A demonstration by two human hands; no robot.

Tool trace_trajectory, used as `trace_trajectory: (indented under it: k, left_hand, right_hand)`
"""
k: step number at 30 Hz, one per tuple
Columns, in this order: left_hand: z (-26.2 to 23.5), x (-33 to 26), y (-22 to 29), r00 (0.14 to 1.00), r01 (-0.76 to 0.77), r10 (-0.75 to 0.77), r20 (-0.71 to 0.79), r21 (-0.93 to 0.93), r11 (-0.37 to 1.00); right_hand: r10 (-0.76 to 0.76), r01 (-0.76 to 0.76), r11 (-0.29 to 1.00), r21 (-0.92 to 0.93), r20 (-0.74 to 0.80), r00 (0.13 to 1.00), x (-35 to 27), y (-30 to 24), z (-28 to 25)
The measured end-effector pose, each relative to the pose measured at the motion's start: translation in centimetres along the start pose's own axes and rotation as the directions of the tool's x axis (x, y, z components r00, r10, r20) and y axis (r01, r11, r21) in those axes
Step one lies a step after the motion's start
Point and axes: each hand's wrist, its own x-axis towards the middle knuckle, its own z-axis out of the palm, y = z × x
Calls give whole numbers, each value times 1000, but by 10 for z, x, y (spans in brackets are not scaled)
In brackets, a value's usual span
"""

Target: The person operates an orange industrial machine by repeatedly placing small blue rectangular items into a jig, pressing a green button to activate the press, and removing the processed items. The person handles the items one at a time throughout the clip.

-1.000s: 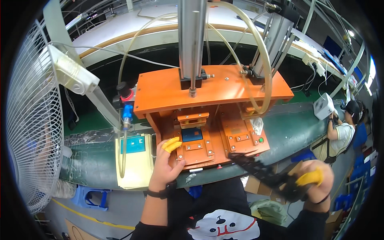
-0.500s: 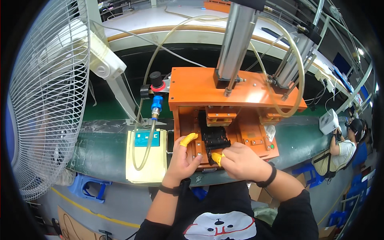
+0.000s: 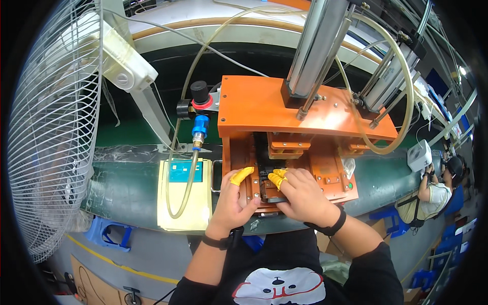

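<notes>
An orange pneumatic press (image 3: 254, 104) stands before me, with a black plastic part (image 3: 275, 194) lying low in its bed. My right hand (image 3: 311, 195) reaches over that part. Two of its fingers, in yellow finger cots, lie on the far side and the thumb on the near edge, so it closes round the piece. The hand hides much of the part. My left hand (image 3: 234, 204) rests by the left rail (image 3: 255, 184) of the bed, index finger in a yellow cot and thumb apart, holding nothing.
A large fan (image 3: 56, 127) fills the left. Yellowish sheets with a teal card (image 3: 184, 172) lie left of the press, under a clear air hose (image 3: 187, 195). Behind it rise metal cylinders (image 3: 317, 43). A person (image 3: 437, 188) sits far right near a white box fan (image 3: 419, 155).
My right hand has moved up and over the black part, its fingers now on top rather than at the near end. The left hand stays by the rail. The view has shifted slightly.
</notes>
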Motion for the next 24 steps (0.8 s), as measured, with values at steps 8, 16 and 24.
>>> trace_trajectory:
  k: [8, 16, 24]
  left_hand:
    - [0, 1, 1, 1000, 20, -21, 18, 26, 999]
    - [0, -5, 2, 999, -21, 27, -46, 132, 991]
    - [-26, -51, 3, 999, -14, 27, -31, 351, 936]
  right_hand:
    - [-31, 29, 999, 20, 74, 997, 8, -2, -16]
    - [-56, 57, 998, -30, 33, 998, 2, -6, -21]
    - [-94, 139, 937, 319, -153, 984, -58, -44, -11]
